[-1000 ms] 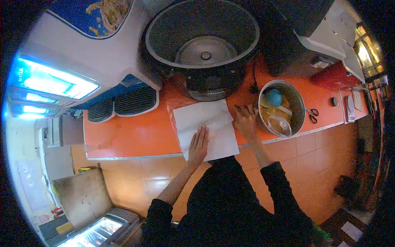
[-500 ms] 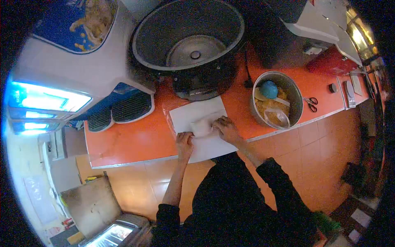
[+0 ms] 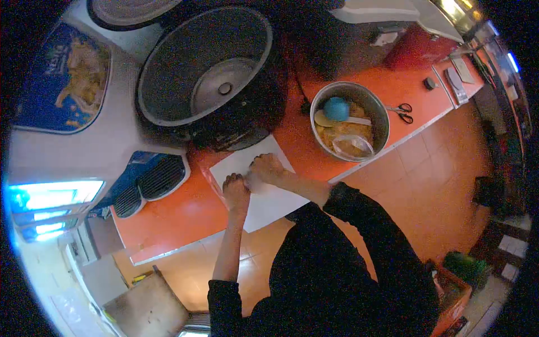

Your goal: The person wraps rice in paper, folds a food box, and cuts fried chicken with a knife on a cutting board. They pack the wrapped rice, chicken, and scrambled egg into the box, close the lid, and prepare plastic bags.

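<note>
A white sheet (image 3: 275, 205) lies on the orange counter, its near corner reaching past the front edge. On it, a small pale bundle (image 3: 257, 185) shows between my hands, partly hidden by them. My left hand (image 3: 235, 188) has its fingers curled at the left side of the bundle. From the right, my right hand (image 3: 266, 168) covers the bundle's upper part with bent fingers pressed on it. The two hands are close together, and their fingertips are blurred.
Behind the sheet stands a large open cooker (image 3: 208, 118). Right of it, a metal pot (image 3: 383, 132) holds yellowish food, a blue bowl and a spoon. Scissors (image 3: 402, 112) lie beyond the pot. A white machine with black grilles (image 3: 161, 177) is at the left.
The view has turned and shifted, so the counter appears tilted. My right hand has moved over the bundle, closer to my left hand, and the bundle is more covered.
</note>
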Motion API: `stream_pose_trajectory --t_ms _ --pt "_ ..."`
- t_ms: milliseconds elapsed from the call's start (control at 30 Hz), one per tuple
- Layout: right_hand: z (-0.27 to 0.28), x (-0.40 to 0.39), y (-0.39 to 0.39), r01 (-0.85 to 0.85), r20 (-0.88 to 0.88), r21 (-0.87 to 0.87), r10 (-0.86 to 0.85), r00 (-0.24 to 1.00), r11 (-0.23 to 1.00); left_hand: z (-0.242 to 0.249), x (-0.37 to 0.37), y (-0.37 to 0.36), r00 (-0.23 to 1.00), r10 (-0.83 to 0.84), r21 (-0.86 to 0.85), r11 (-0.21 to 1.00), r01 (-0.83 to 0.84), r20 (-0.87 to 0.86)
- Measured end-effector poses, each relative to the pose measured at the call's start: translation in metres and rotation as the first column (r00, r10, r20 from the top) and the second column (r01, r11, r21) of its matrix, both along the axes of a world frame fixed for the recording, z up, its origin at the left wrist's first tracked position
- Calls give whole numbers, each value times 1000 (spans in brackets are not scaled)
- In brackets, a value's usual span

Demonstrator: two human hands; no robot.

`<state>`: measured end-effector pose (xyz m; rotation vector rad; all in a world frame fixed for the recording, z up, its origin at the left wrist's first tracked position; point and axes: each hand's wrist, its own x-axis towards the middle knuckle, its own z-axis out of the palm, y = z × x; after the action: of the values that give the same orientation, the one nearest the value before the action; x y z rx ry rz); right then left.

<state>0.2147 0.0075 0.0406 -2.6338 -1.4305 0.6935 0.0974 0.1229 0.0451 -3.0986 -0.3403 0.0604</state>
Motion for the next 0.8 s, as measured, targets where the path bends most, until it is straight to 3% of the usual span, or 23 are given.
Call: stream_pose_trajectory --t_ms 67,167,233,267,300,333,400,433,467,500,533,600,667,733,800 --pt "0 -8 -17 2 41 46 -4 999 999 -13 -17 -8 987 87 -195 979 -60 132" --pt "-2 -33 -52 85 -86 181 -70 994 980 -23 -37 -31 950 248 -399 903 -157 188" --pt "-47 -54 -67 85 151 598 -217 965 797 -37 -50 -38 925 334 -539 821 -189 184" --pt "-45 -57 -68 85 150 600 -216 965 796 -27 -52 -46 924 334 -537 822 -190 184" --pt "-39 -60 -71 126 66 644 -218 974 754 -8 -53 -61 911 286 -458 880 -127 298" --pt "-33 -61 -74 171 -19 683 -216 976 710 -26 -54 -71 887 318 -476 869 -132 334" --pt "-22 -62 -75 161 -16 684 -206 978 712 -61 -56 -90 833 377 -513 848 -134 405" --pt "-19 -62 -75 142 -6 686 -189 982 714 -60 -45 -94 717 646 -900 432 -61 262" --pt "-15 -63 -75 131 -8 689 -174 985 713 -55 -47 -93 681 727 -996 88 32 87" --pt "-10 -64 -75 253 -141 663 -214 967 705 -14 -38 -96 619 778 -958 -250 140 -113" --pt "-8 -63 -74 366 -267 620 -252 930 694 -5 -37 -89 606 789 -959 -241 148 -105" --pt "-13 -58 -70 292 -201 710 -214 956 641 2 -42 -67 646 737 -773 -523 358 -200" --pt "-21 -56 -66 157 -68 846 -188 980 510 2 -44 -51 672 725 -763 -518 386 -152" --pt "-10 -56 -62 149 -71 824 -162 984 546 24 -36 -44 701 707 -980 -192 56 -99" --pt "8 -54 -56 131 -66 805 -132 989 579 26 -36 -47 670 733 -973 -219 72 -115"
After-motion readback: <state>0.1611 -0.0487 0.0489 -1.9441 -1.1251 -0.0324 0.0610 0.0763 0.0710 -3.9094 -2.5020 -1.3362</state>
